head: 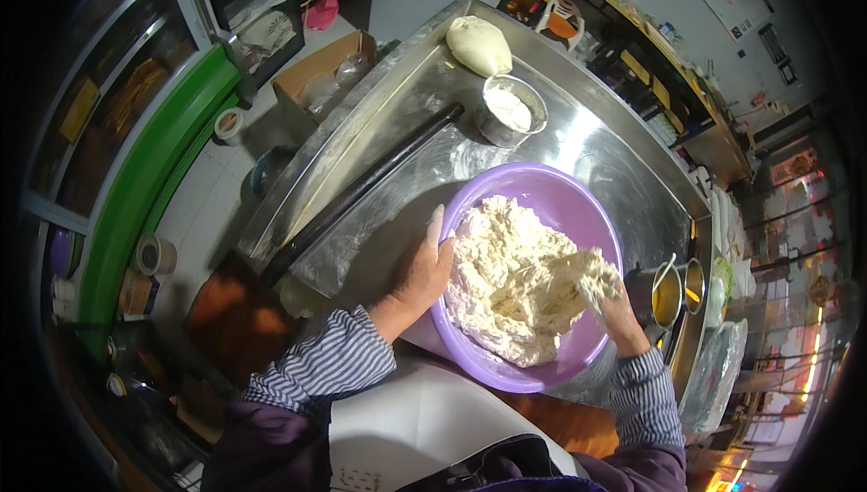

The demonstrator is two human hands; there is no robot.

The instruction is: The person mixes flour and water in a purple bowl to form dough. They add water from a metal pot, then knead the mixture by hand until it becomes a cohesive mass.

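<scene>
A purple plastic bowl (572,194) stands on the stainless steel worktop before me, holding a rough, lumpy mass of pale wet dough (515,262). My left hand (427,265) holds the bowl at its left rim, with flour whitening the fingers. At the right side of the bowl, my right hand (609,295) has its fingers caked in dough. A stretched band of dough runs from those fingers to the mass. The dough hides the fingertips.
Beyond the bowl sit a metal pot of flour (508,109) and a pale, rounded bundle (479,45). A long dark rolling pin (366,187) lies along the left. Metal pots (667,295) stand at the right, near the worktop's raised edge (609,113).
</scene>
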